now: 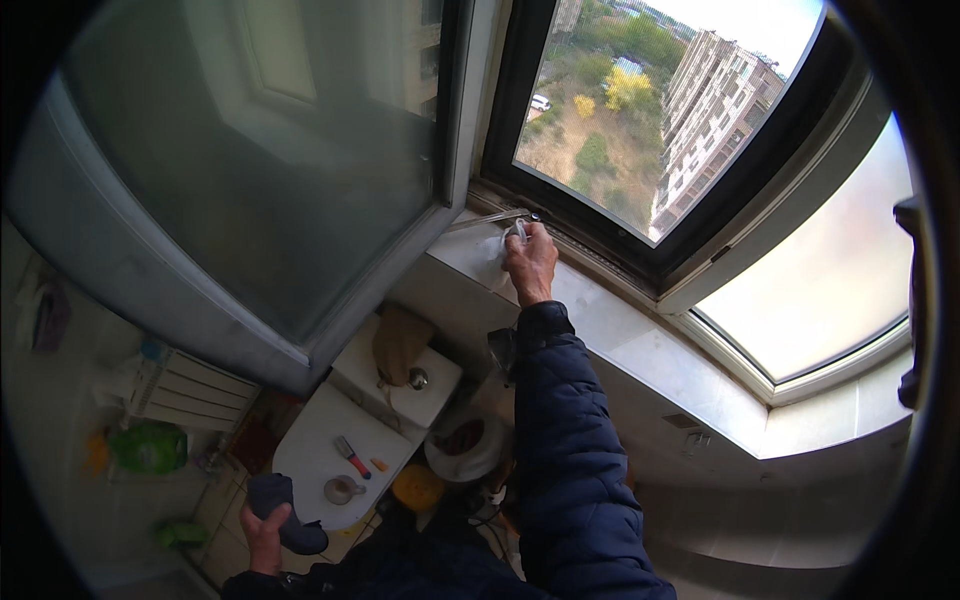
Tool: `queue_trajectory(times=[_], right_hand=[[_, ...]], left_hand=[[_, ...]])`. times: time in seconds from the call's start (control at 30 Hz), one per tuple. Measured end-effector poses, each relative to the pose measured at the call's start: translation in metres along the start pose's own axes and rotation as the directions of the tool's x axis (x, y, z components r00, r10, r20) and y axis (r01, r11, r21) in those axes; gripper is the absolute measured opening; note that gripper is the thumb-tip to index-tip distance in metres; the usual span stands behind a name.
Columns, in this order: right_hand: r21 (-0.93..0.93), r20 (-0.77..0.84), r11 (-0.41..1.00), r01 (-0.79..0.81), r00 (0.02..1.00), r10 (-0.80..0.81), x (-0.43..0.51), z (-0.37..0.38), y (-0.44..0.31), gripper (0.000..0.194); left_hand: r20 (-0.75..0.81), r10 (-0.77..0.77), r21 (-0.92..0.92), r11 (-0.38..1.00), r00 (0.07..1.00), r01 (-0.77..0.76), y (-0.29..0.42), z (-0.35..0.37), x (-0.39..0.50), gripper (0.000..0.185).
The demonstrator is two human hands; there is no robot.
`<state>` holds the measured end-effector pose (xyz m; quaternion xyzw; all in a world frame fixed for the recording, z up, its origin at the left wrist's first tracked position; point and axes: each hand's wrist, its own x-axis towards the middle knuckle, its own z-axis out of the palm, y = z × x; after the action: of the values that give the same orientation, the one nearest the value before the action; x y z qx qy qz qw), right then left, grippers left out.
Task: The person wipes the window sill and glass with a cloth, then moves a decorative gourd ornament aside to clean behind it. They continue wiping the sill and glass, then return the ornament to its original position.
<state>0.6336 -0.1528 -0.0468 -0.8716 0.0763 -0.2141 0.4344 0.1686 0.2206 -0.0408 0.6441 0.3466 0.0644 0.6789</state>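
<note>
My right hand (531,262), in a dark quilted sleeve, reaches to the window sill and grips a small clear, whitish item (519,231), perhaps plastic; its exact kind cannot be told. Beside the fingers, the stay arm (491,219) of the opened window sash (375,315) runs to the frame. The dark-framed window screen (645,259) stands just beyond the hand. Low at the left, my left hand (264,532) holds a dark grey cloth (289,517), bunched up, with its thumb across it.
The frosted sash swings inward at the left. Below it, a toilet's closed lid (322,442) bears a brush (351,456) and a glass cup (341,490); a brown cloth (397,341) lies on the tank. A yellow round thing (418,487) and green bags (150,448) are nearby.
</note>
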Motion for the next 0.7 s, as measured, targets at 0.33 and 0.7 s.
queue_trajectory(times=[0.33, 0.7], right_hand=[[-0.478, -0.041, 0.879, 0.001, 0.999, -0.024, -0.029, -0.075, 0.041, 0.025], [0.397, 0.236, 0.900, -0.182, 0.967, 0.092, -0.154, -0.072, -0.013, 0.018]], left_hand=[[0.154, 0.173, 0.090, 0.978, 0.973, -0.188, 0.023, -0.007, 0.006, 0.045], [0.387, 0.515, -0.298, 0.855, 0.765, -0.425, 0.135, 0.053, 0.065, 0.104]])
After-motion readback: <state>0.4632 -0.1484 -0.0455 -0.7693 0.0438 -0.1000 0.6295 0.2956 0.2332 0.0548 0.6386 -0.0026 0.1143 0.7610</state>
